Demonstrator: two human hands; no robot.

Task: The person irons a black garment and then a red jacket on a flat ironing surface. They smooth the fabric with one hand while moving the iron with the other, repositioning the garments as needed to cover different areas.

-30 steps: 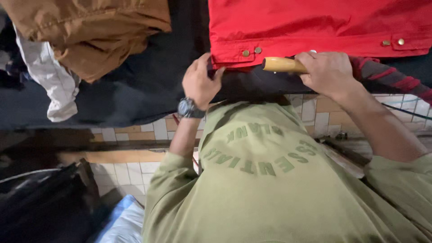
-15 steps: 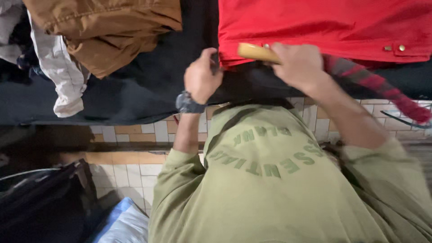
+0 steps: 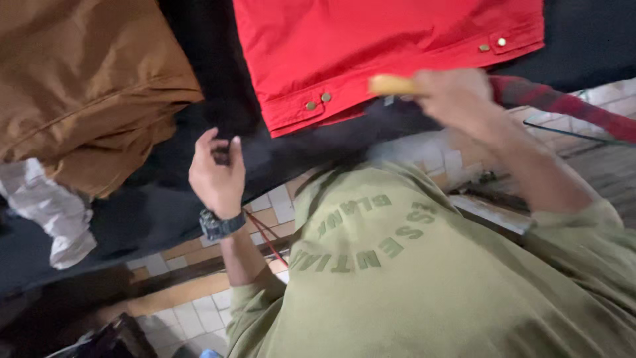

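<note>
Your right hand (image 3: 454, 96) is closed around a tan wooden handle (image 3: 392, 85), gripping it at one end so the free end sticks out toward your left. The handle's long axis runs nearly level across the view, along the hem of the red jacket (image 3: 391, 46), and it lies blurred just over that hem near two brass snaps (image 3: 317, 101). Your left hand (image 3: 217, 174), with a dark watch (image 3: 221, 224) on the wrist, is half curled with fingers bent over the black cloth (image 3: 218, 86), holding nothing you can see. A brown jacket (image 3: 86, 86) lies well to the left.
</note>
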